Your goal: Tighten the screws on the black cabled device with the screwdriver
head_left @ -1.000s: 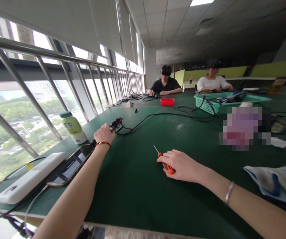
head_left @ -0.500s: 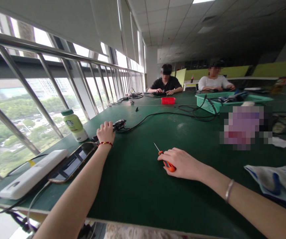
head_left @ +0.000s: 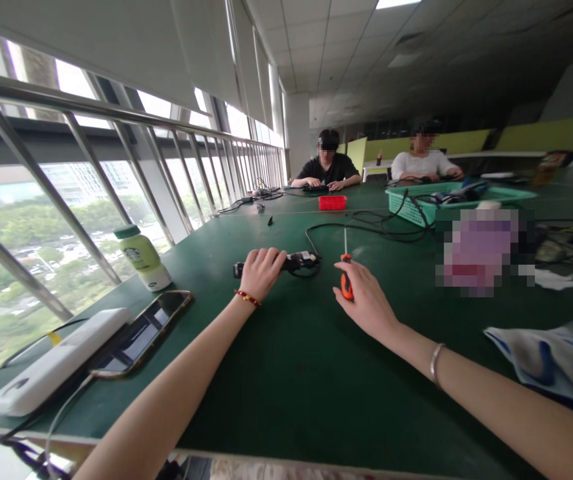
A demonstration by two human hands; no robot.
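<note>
My left hand [head_left: 262, 272] is wrapped over the middle of a long black corded device [head_left: 300, 260], whose two ends stick out on either side of the fingers. Its exact kind is hard to tell; the right end looks uneven, with light parts showing. A black cable [head_left: 334, 225] runs from that end. In my right hand [head_left: 369, 303] is a screwdriver [head_left: 347, 287] with an orange and black handle, its thin shaft pointing away from me. Its tip is to the right of the device and apart from it.
On the left stand a green-capped bottle [head_left: 142, 259], a phone [head_left: 141, 333] and a white power strip [head_left: 56, 363]. Farther off are a red tray [head_left: 332, 203] and a green basket [head_left: 406, 207] with cables. A cloth [head_left: 549, 360] lies right. Two people sit opposite.
My left hand has moved right with the black device, bringing it away from the phone. My right hand has moved forward, and the screwdriver now points straighter ahead. The view has shifted slightly.
</note>
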